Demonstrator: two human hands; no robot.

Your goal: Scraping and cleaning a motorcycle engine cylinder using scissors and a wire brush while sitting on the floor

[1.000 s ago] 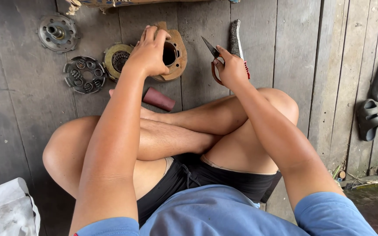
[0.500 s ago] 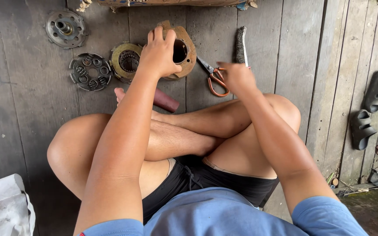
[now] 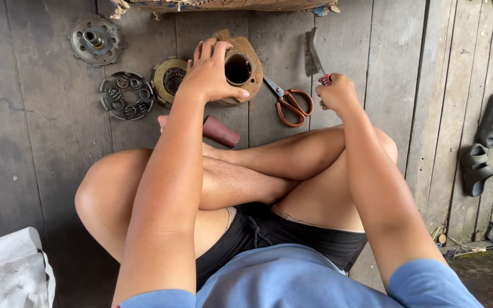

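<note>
Two hands are working over the grey plank floor (image 3: 41, 171) while we are sitting cross-legged on it. Our left hand (image 3: 212, 71) is curling over the rusty brown housing (image 3: 252, 54), fingers wrapping its left edge and the thumb lying just under the dark round bore, so the part is being clasped where it rests on the boards ahead of our knees. Our right hand (image 3: 338, 94) is closing into a fist around the red handle end of the wire brush (image 3: 313, 54), whose bristled head is pointing away from us across the planks. Between the two hands, the orange-handled scissors (image 3: 289, 102) are lying flat, blades aiming toward the housing and nearly touching its lower right edge.

Left of the housing, a brass-coloured ring part (image 3: 169, 80) is sitting partly under our left wrist, a dark spring plate (image 3: 126, 94) is lying just beside that, and a round hub with a centre shaft (image 3: 95, 40) is resting farther up. A dark red roll (image 3: 221, 131) is lying close against our shin. Bare boards are opening out to the far left and between brush and sandals (image 3: 486, 142) on the right. A frayed woven edge (image 3: 223, 5) is bounding the top, and a white bag (image 3: 7, 268) is filling the lower left corner.
</note>
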